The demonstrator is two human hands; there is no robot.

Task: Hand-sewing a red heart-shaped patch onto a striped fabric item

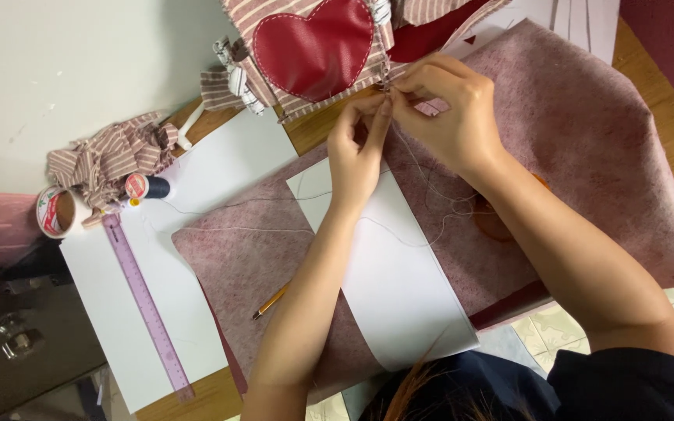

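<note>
the striped fabric piece with a red leather heart [313, 48] lies at the table's far edge; the left hand [359, 152] and right hand [448, 109] meet at its lower corner, fingertips pinched shut on thin white thread [423, 187], above mottled pink felt sheet [587, 140].

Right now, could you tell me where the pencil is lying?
In the head view, the pencil lies on the pink felt sheet, just left of the left forearm, right of the ruler.
</note>
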